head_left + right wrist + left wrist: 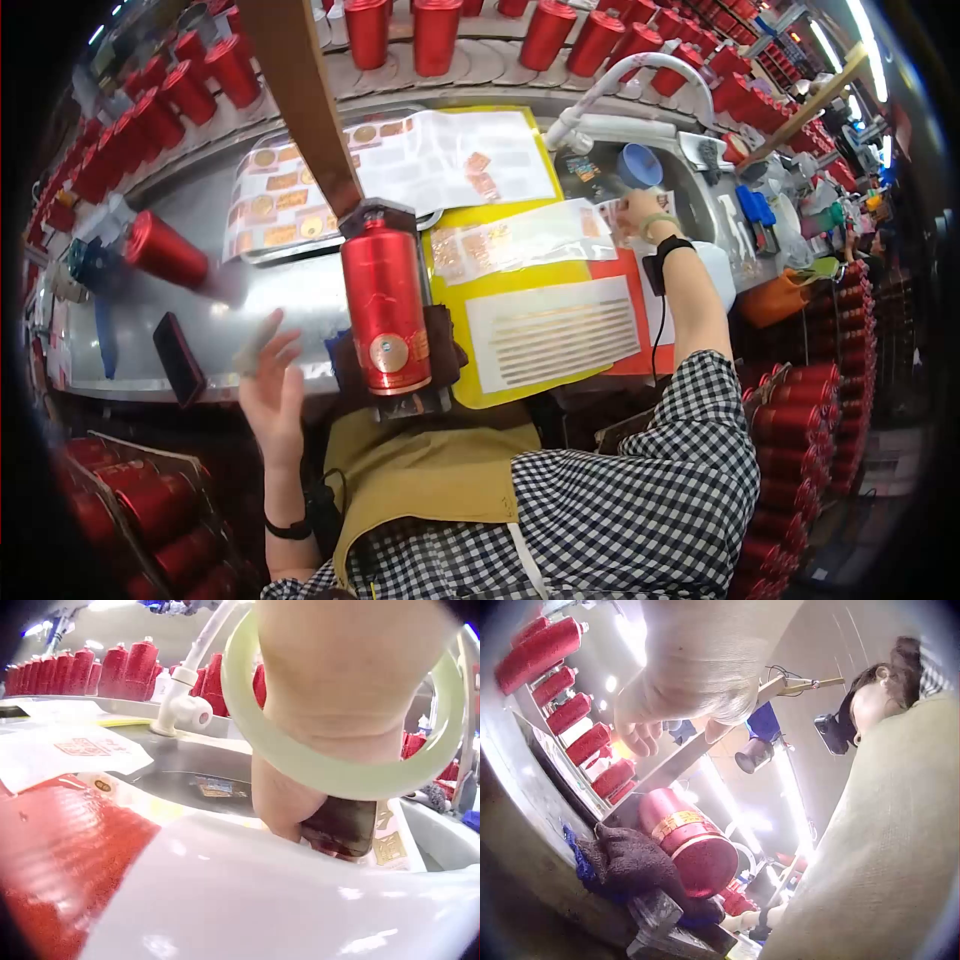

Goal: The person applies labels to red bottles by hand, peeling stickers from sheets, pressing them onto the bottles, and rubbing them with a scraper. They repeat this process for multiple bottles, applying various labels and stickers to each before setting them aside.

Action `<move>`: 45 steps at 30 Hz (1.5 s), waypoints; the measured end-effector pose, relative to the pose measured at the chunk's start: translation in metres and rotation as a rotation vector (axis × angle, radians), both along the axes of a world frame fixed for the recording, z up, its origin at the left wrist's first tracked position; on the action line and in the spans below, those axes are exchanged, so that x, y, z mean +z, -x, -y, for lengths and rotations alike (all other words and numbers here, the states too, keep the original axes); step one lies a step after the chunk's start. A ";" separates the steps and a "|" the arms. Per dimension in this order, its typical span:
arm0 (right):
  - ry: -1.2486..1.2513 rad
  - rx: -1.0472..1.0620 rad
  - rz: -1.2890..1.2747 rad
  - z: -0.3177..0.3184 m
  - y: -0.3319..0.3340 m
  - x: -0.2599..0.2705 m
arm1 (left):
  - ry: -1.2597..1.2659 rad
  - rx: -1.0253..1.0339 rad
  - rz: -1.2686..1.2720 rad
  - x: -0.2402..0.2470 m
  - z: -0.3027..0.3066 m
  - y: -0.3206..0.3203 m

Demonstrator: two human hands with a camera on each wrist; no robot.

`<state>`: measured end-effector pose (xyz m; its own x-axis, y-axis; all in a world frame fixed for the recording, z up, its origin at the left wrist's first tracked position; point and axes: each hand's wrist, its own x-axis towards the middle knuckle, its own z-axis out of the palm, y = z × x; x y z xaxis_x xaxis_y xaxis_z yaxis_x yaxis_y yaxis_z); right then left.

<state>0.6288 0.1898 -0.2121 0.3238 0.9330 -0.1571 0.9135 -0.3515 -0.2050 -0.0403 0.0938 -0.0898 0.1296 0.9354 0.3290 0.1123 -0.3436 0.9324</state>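
A glossy red bottle [385, 310] with a round gold emblem lies on a dark brown cloth [445, 345] over a stand. To its left my left hand [272, 385] hovers with fingers loosely extended, apart from the bottle; the left wrist view shows this hand [697, 682] holding nothing. My right hand [640, 212] is at the near edge of the sink [690, 200], below a blue bowl [640, 165]. In the right wrist view its thumb and fingers grip a dark rectangular piece [341, 825], whose kind I cannot tell. A gold-printed sheet [390, 844] lies beside it.
Decal sheets [525, 240] and a striped sheet [555, 335] lie on a yellow board [460, 385]. A white faucet [570, 130] arches over the sink. Behind run rows of red bottles [435, 40]. A wooden post [300, 100] crosses the view; a phone [180, 360] lies left.
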 end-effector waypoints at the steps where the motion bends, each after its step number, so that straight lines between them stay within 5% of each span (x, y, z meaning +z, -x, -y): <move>1: -0.063 -0.004 -0.097 -0.002 0.008 0.003 | 0.041 -0.011 -0.009 0.004 0.000 -0.005; 2: -0.231 -0.034 -0.035 -0.005 0.015 0.008 | 0.059 -0.050 -0.002 0.006 -0.001 -0.009; 3: -0.232 -0.227 -0.329 -0.012 0.012 0.009 | 0.079 -0.082 0.004 0.006 -0.002 -0.012; 4: -0.315 -0.165 -0.243 -0.013 0.018 0.017 | 0.108 -0.123 -0.008 0.005 -0.003 -0.015; 5: -0.521 0.104 0.105 -0.012 0.010 0.015 | 0.137 -0.167 -0.017 0.005 -0.004 -0.017; 8: -0.543 0.198 -0.005 -0.002 0.079 0.083 | -0.026 -0.286 -0.354 0.009 -0.007 -0.027; 10: -0.525 0.242 -0.334 0.008 0.133 0.121 | -0.153 -0.239 -0.463 0.010 -0.004 -0.046; 13: -0.577 0.325 -0.494 0.027 0.215 0.159 | 0.013 -0.229 -0.319 -0.023 -0.011 -0.059; 19: -0.465 0.524 -0.889 0.060 0.329 0.204 | -0.097 -0.180 -0.375 -0.033 -0.012 -0.054; 25: -0.304 0.499 -1.119 0.059 0.371 0.217 | -0.017 -0.333 -0.356 -0.010 -0.019 -0.041; 28: -0.250 0.588 -0.916 0.044 0.381 0.197 | 0.271 -0.362 0.032 -0.002 -0.029 -0.047; 33: -0.304 0.569 -0.844 0.035 0.392 0.180 | 0.350 -0.305 0.164 0.003 -0.047 -0.066; 35: -0.522 0.682 -0.592 0.032 0.392 0.174 | 0.317 -0.312 0.050 -0.004 -0.052 -0.070; 45: -0.510 0.416 -0.941 0.026 0.399 0.160 | 0.437 -0.290 0.161 0.007 -0.050 -0.080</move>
<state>0.2303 0.1635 -0.0524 -0.0702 0.9647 0.2538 0.3490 0.2621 -0.8997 0.0393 0.1438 -0.0833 0.3824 0.9229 -0.0449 -0.0852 0.0836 0.9929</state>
